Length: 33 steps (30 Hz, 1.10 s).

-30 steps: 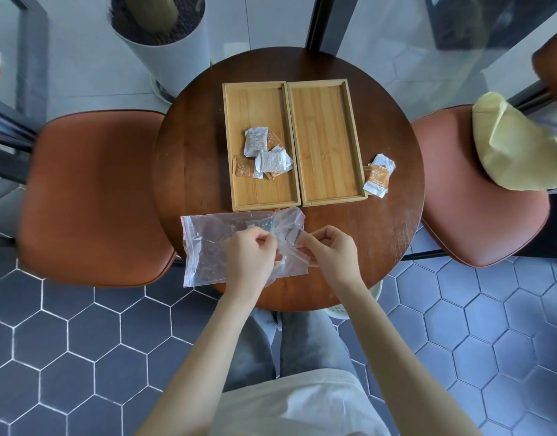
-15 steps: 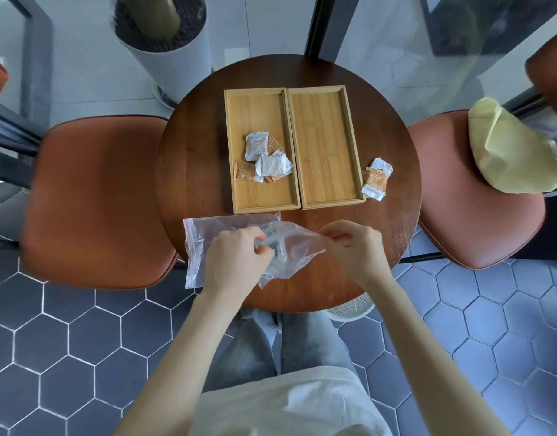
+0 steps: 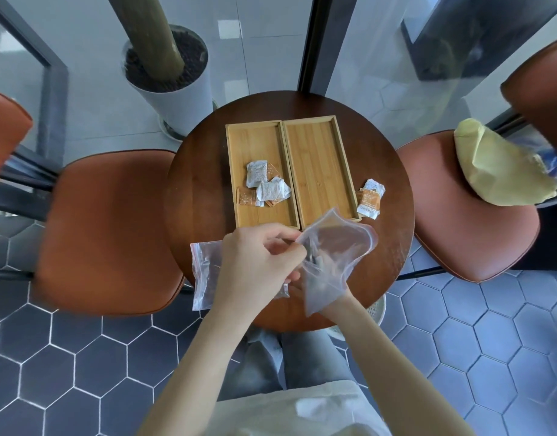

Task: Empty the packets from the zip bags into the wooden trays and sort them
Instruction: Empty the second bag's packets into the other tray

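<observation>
A clear zip bag (image 3: 340,243) is lifted above the table's near edge, over the near corner of the right wooden tray (image 3: 318,149), which holds nothing. My left hand (image 3: 255,265) pinches the bag's left edge. My right hand (image 3: 335,302) grips the bag from below and is mostly hidden behind the plastic; something dark shows blurred inside the bag. A second zip bag (image 3: 205,272) lies flat on the table under my left hand. The left wooden tray (image 3: 255,140) holds several white and orange packets (image 3: 266,187).
Two or three more packets (image 3: 370,199) lie on the round dark table (image 3: 198,190) right of the trays. Brown chairs (image 3: 107,228) stand on both sides; the right one carries a yellow bag (image 3: 497,168). A white planter (image 3: 176,89) stands behind the table.
The upper zip bag has been lifted off the table and swung right and forward toward the right tray. My right hand went from pinching its edge to holding it from beneath.
</observation>
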{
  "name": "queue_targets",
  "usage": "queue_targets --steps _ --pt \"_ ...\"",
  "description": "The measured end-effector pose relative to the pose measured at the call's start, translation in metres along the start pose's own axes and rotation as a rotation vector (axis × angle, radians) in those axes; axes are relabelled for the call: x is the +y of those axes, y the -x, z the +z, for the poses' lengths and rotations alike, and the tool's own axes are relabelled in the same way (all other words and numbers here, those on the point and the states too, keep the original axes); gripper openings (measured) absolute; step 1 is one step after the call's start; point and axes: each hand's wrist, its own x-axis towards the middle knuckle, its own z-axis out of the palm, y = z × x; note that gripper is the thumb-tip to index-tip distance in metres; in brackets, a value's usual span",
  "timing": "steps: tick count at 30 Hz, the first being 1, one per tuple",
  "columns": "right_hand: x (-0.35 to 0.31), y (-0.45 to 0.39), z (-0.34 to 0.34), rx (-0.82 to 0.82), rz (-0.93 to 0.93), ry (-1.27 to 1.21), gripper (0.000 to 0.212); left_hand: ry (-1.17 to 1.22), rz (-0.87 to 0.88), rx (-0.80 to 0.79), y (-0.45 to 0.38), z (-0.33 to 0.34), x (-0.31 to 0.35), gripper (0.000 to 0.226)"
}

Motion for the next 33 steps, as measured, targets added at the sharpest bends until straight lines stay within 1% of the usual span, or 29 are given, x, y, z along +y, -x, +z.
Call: queue_targets --steps 3,4,6,9,12,13,15,16,18,19,20,22,23,24,25,27,29,30,33 --pt "0.000 0.001 -0.003 -0.117 0.091 -0.174 0.034 0.195 -0.121 -0.047 -0.007 -0.005 0.002 0.022" --pt "-0.007 0.006 0.000 -0.116 0.086 -0.226 0.031 0.210 -0.137 -0.052 -0.009 -0.007 0.001 0.022" --pt "-0.015 0.008 -0.005 -0.097 0.040 -0.254 0.030 0.206 -0.152 -0.050 -0.016 -0.009 -0.004 0.023" --pt "-0.030 0.008 -0.019 -0.153 0.073 -0.246 0.034 0.186 -0.178 -0.040 -0.029 -0.008 -0.018 0.018" --pt "-0.053 0.003 -0.037 -0.064 0.098 -0.163 0.032 0.140 -0.200 -0.035 -0.045 0.000 -0.035 0.012" --pt "-0.060 0.000 -0.043 -0.025 0.078 -0.144 0.032 0.141 -0.216 -0.041 -0.052 0.005 -0.042 0.011" --pt "-0.077 -0.005 -0.056 0.067 0.003 -0.105 0.047 0.156 -0.246 -0.041 -0.065 0.018 -0.057 0.012" --pt "-0.087 -0.007 -0.062 0.121 -0.049 -0.086 0.043 0.146 -0.259 -0.031 -0.074 0.026 -0.066 0.014" --pt "-0.103 -0.012 -0.075 0.232 -0.147 -0.045 0.023 0.050 -0.274 -0.018 -0.089 0.042 -0.086 0.023" --pt "-0.112 -0.015 -0.079 0.288 -0.187 -0.014 0.021 -0.049 -0.261 -0.031 -0.097 0.051 -0.096 0.028" --pt "-0.121 -0.018 -0.082 0.335 -0.226 0.013 0.023 -0.187 -0.233 -0.062 -0.103 0.059 -0.107 0.033" --pt "-0.135 -0.026 -0.085 0.391 -0.307 0.043 0.024 -0.558 -0.204 -0.170 -0.112 0.073 -0.125 0.047" --pt "-0.142 -0.029 -0.085 0.417 -0.338 0.079 0.021 -0.741 -0.228 -0.231 -0.115 0.078 -0.132 0.055" --pt "-0.147 -0.033 -0.083 0.443 -0.359 0.127 0.016 -0.872 -0.267 -0.291 -0.117 0.083 -0.137 0.061" --pt "-0.153 -0.036 -0.081 0.459 -0.382 0.182 0.010 -0.945 -0.307 -0.344 -0.117 0.086 -0.141 0.064" --pt "-0.163 -0.043 -0.075 0.476 -0.424 0.299 0.006 -0.992 -0.351 -0.420 -0.116 0.091 -0.149 0.068" --pt "-0.171 -0.049 -0.068 0.468 -0.441 0.366 0.014 -1.025 -0.349 -0.457 -0.115 0.094 -0.151 0.073" --pt "-0.175 -0.051 -0.065 0.458 -0.438 0.364 0.018 -1.035 -0.346 -0.467 -0.116 0.093 -0.151 0.075" --pt "-0.186 -0.054 -0.055 0.472 -0.440 0.326 0.012 -1.046 -0.351 -0.513 -0.119 0.091 -0.149 0.078"
